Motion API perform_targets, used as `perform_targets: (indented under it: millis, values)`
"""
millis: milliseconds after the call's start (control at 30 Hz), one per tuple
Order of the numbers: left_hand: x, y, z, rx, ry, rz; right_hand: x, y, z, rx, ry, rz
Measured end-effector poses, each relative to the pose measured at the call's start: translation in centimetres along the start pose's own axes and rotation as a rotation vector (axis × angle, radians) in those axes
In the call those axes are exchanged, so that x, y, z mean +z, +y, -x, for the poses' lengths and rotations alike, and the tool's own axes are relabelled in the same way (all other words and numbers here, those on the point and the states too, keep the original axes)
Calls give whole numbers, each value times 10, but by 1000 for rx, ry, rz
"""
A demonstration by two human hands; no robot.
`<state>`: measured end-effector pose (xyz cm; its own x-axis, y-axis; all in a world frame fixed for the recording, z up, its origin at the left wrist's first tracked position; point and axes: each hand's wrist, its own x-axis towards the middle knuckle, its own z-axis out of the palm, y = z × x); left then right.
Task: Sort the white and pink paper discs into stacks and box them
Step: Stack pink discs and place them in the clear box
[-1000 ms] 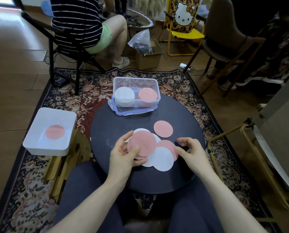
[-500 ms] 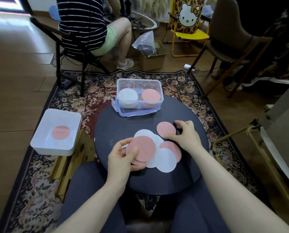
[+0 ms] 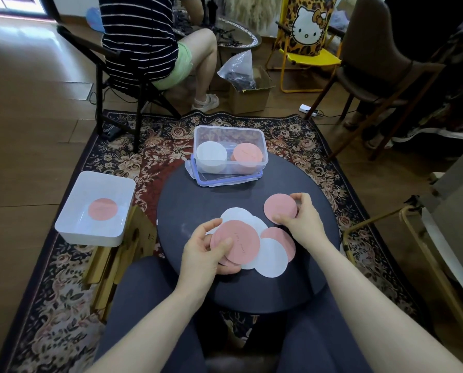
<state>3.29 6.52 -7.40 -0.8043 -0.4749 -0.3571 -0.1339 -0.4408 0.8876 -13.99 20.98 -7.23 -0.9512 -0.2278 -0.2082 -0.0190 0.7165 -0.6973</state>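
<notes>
On the round dark table (image 3: pixel 313 265) my left hand (image 3: pixel 207 251) holds a small stack of pink discs (image 3: pixel 239 242), thumb on top. My right hand (image 3: pixel 301 216) pinches a single pink disc (image 3: pixel 280 208) by its right edge, just off the table. Loose white discs (image 3: pixel 272 258) and one pink disc (image 3: pixel 284 238) overlap on the table between my hands. At the table's far edge a clear plastic box (image 3: pixel 230 134) holds a white stack (image 3: pixel 211 153) and a pink stack (image 3: pixel 247 154).
The box's clear lid (image 3: pixel 227 179) lies under it. A white tray (image 3: pixel 71 224) with one pink disc (image 3: pixel 102 209) rests on a wooden stool to the left. A seated person, chairs and a cardboard box (image 3: pixel 247 96) stand beyond the patterned rug.
My right hand reached from the loose pile to the single pink disc farther back and took hold of its edge. My left hand kept the pink stack almost still.
</notes>
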Motion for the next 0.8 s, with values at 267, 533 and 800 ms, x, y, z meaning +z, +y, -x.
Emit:
perform_targets:
  millis: [267,533,800]
  values:
    - [-6,2,-3,-36,-94,-19,-14,0,16,13,-56,-440]
    - [-9,1,-2,-9,-143,-1,3,-13,67,-16,-214,-515]
    - [-1,2,7,90,-159,-70,18,-15,86,-158,-261,-449]
